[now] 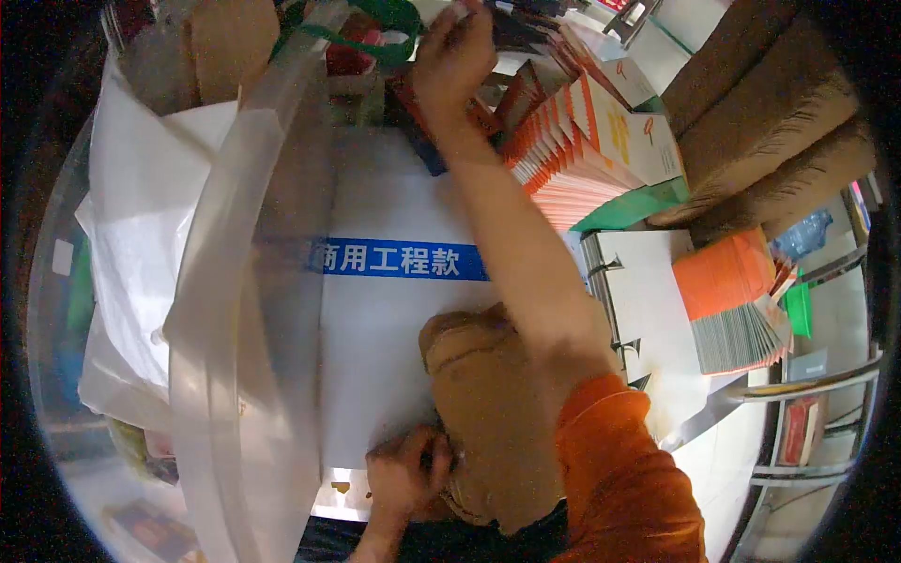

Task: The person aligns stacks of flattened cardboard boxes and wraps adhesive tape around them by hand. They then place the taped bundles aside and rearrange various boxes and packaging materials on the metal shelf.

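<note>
My right hand (457, 58) reaches to the far side of the table, its fingers curled together beside a green strap (387, 42). A small pale bit shows at its fingertips, too blurred to name. Close to my body, my left hand (405, 471) has its fingers bent against the left edge of a brown cardboard-like bundle (493, 422). The bundle lies under my right forearm, which covers part of it. Beneath it is a white board or box (375, 375) with a blue band of white Chinese characters.
Clear plastic sheeting (221, 272) and white sheets (155, 235) stand on the left. On the right are fanned orange-and-white booklets (610, 141), a white panel with black clips (657, 310), an orange-wrapped stack (723, 272) and large brown bundles (770, 122). Metal shelving (807, 469) stands beyond.
</note>
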The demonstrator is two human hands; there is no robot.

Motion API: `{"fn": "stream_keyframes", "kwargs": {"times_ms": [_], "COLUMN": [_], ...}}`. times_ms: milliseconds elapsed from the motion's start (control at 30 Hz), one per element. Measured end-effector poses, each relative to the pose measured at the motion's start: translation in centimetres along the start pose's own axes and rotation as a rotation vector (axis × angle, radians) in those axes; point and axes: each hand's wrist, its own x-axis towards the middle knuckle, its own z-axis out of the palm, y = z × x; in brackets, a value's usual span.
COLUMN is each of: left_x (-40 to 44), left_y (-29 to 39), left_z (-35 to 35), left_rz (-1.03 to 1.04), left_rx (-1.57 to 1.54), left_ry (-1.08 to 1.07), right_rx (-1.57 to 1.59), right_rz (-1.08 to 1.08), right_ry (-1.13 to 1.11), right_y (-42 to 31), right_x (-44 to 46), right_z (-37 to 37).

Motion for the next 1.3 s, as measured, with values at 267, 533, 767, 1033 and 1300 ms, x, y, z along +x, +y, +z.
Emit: {"fn": "stream_keyframes", "kwargs": {"times_ms": [267,533,767,1033,1300], "left_x": [-0.3,0.2,0.0,-0.1,0.4], "left_y": [-0.1,0.3,0.4,-0.3,0.2], "left_z": [-0.4,-0.4,0.0,0.0,-0.3], "left_rz": [-0.03,0.014,-0.023,-0.012,0.001], "left_rx": [0.032,0.054,0.009,0.04,0.033], "left_ry": [-0.022,0.004,0.005,0.001,0.032], "right_rx": [-0.435,-0.503,-0.566,-0.427,-0.664], "right_rz": [-0.092,-0.869,-0.562,-0.838,-0.389], "right_ry": [-0.219,-0.59,-0.219,-0.112,-0.487], "right_y": [6.6,0.1,-5.2,-4.2,2.4], "right_x": [9.1,5.3,5.1,6.7,12.6], "right_z": [3.0,-2.4,-9.0,-11.0,-2.7]}}
